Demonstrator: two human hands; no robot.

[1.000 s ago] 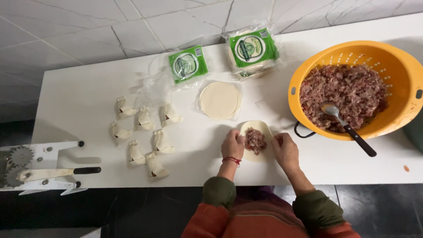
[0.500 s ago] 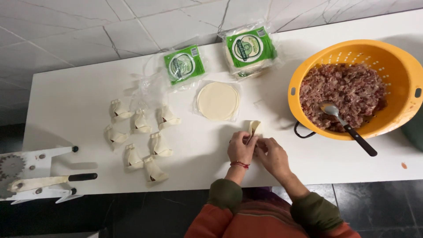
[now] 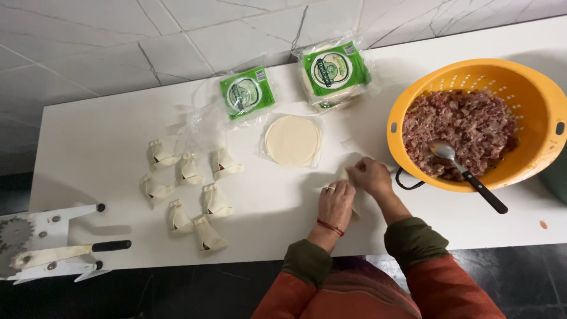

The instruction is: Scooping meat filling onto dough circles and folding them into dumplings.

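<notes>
Both hands pinch one folded dough wrapper point(image 3: 344, 175) just above the white table point(image 3: 106, 136). My left hand point(image 3: 335, 204), with a ring and a red wrist thread, grips its near side. My right hand point(image 3: 370, 176) presses its far edge. The filling inside is hidden by the fold and my fingers. A stack of round dough wrappers point(image 3: 293, 140) lies on clear plastic just beyond the hands. To the right stands an orange colander point(image 3: 534, 88) full of minced meat point(image 3: 466, 127), with a black-handled spoon point(image 3: 466, 174) resting in it.
Several folded dumplings point(image 3: 189, 189) sit in a cluster at the left. Two green-labelled wrapper packs point(image 3: 247, 92) point(image 3: 334, 71) lie at the table's far side. A white pasta cutter tool with a black handle point(image 3: 56, 245) hangs off the left front corner. Tiled floor lies beyond.
The wrapper lay open with meat on it a second ago; it has since been folded shut, and both hands now pinch its edge. The view has shifted slightly.
</notes>
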